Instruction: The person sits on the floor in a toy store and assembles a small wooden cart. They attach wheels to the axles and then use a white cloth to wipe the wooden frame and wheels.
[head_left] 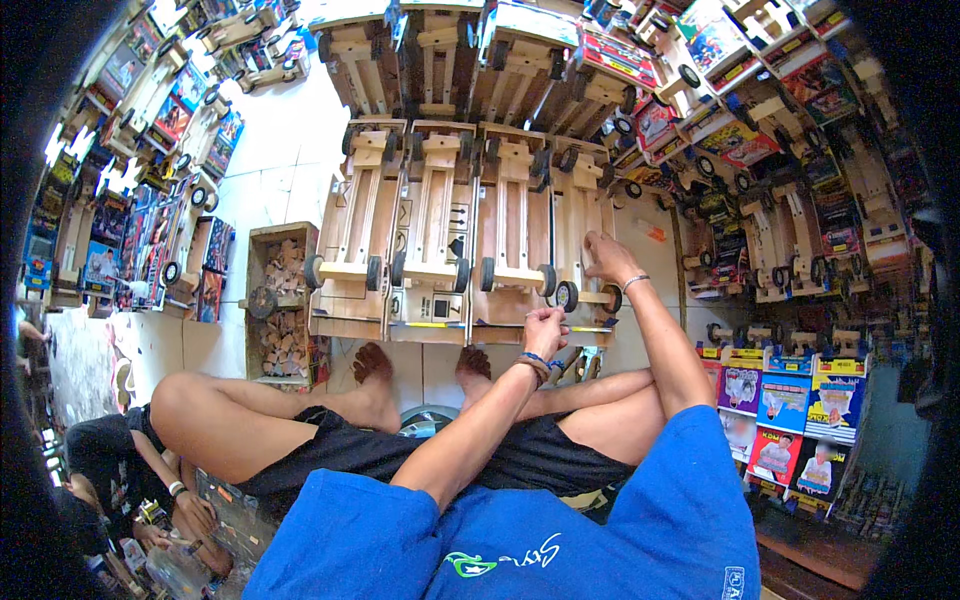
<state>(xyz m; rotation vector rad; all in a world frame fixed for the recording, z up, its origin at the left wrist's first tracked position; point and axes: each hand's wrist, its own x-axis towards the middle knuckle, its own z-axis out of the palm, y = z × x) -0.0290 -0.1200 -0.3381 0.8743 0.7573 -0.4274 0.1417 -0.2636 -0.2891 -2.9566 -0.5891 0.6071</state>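
Observation:
Several wooden toy trucks lie upside down in a row before me, black wheels upward. My left hand (545, 332) is closed in a pinch beside a black wheel (567, 296) on the rightmost truck (570, 235); what its fingers hold, if anything, is too small to make out. My right hand (610, 260) reaches over that same truck, its thumb and fingers apart and curved against the bare wooden underside. Another wheel (612, 298) sits below my right hand at the end of the axle bar. To the left stands a neighbouring upturned truck (513, 235).
A second row of upturned trucks (435, 70) stands behind. Left of the row is a wooden box (312, 240) of small wood pieces. Stacked trucks (780, 220) line the right, with printed colourful panels (785, 400) below. Another person's hand (195, 508) shows at lower left.

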